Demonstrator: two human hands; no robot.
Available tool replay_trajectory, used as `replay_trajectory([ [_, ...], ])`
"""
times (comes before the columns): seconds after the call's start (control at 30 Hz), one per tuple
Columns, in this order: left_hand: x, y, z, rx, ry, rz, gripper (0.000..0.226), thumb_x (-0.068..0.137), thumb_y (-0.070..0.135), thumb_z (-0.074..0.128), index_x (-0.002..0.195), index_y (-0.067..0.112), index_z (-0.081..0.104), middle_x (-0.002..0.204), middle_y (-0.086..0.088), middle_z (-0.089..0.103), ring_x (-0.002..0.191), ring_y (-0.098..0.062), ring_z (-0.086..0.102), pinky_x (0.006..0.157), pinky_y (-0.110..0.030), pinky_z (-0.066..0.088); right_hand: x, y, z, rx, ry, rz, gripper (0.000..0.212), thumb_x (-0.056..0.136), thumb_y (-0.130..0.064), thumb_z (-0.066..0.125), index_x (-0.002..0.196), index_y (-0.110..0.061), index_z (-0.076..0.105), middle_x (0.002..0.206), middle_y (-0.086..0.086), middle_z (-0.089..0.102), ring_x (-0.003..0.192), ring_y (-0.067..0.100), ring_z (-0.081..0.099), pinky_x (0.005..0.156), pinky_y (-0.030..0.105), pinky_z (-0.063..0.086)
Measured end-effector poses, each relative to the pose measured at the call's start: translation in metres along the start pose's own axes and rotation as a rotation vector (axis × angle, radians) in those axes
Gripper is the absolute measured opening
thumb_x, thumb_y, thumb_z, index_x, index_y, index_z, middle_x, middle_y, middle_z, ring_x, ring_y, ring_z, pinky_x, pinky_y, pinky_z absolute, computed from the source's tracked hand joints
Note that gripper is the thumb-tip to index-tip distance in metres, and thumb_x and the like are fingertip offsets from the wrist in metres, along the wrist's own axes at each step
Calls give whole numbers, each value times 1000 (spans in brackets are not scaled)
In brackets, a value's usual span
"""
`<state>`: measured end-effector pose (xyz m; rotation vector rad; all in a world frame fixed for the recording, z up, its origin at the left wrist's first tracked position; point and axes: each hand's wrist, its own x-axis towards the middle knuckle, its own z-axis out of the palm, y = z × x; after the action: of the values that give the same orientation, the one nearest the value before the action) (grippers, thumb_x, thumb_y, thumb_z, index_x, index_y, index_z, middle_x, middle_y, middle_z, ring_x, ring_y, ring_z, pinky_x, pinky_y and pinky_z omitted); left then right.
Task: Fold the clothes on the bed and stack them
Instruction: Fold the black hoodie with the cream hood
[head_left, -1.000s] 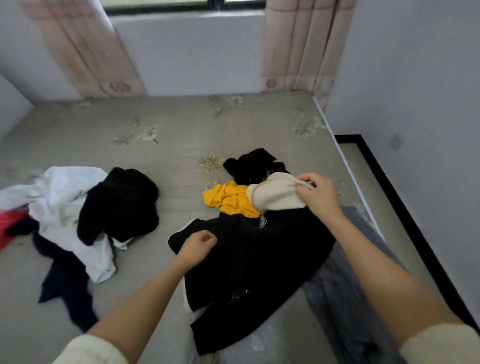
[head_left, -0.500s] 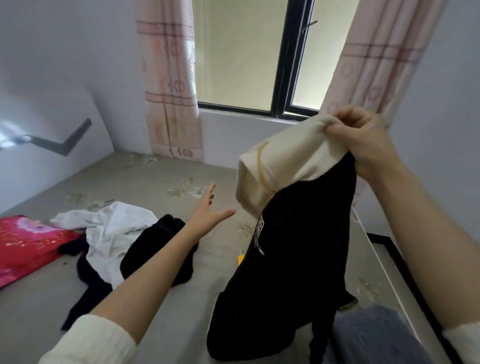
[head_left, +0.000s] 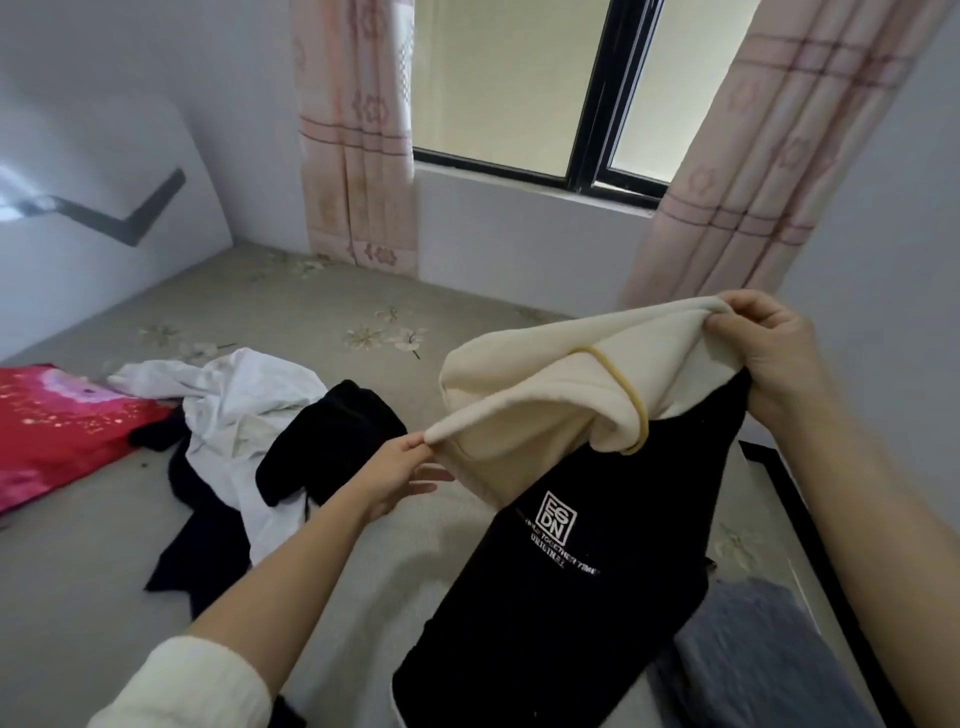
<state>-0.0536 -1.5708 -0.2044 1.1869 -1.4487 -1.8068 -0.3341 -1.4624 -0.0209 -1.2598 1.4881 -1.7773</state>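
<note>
Held up over the grey floral bed (head_left: 291, 312), a soft black hoodie (head_left: 582, 597) with white chest lettering hangs limp, its thick cream fleece hood (head_left: 545, 400) stretched between the pinching left hand (head_left: 400, 475) and right hand (head_left: 769, 348).

Two bare forearms reach into view from the bottom edge. The left hand (head_left: 397, 475) and the right hand (head_left: 769, 353) wear no rings, watch or gloves. A cream-white, soft ribbed knit sleeve (head_left: 187, 686) is pushed up the left forearm, its cuff bunched near the elbow. The right arm's sleeve lies outside the picture.
</note>
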Motion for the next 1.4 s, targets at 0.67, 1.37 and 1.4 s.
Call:
replay_trajectory([
  [0.67, 141, 120, 64, -138, -50, 165, 75, 91, -9, 37, 148, 31, 6, 156, -3, 14, 137, -22, 28, 109, -44, 26, 115, 171, -48, -801, 294, 355, 58, 90, -36, 46, 143, -20, 28, 145, 9, 38, 134, 30, 33, 110, 46, 28],
  [1.37, 76, -261, 39, 405, 13, -715, 59, 89, 12, 58, 141, 12, 31, 139, -8, 44, 125, -26, 44, 96, -32, 36, -237, 423, -43, -538, -17, 1365, 75, 87, -10, 61, 146, -6, 17, 148, 13, 33, 133, 28, 37, 107, 29, 30],
  [1.4, 78, -264, 37, 383, 19, -715, 58, 89, 14, 58, 141, 13, 31, 138, -6, 45, 122, -24, 45, 95, -31, 35, -235, 426, -42, -503, 15, 1329, 75, 85, -6, 62, 146, -7, 19, 146, 13, 36, 131, 27, 39, 104, 27, 32],
])
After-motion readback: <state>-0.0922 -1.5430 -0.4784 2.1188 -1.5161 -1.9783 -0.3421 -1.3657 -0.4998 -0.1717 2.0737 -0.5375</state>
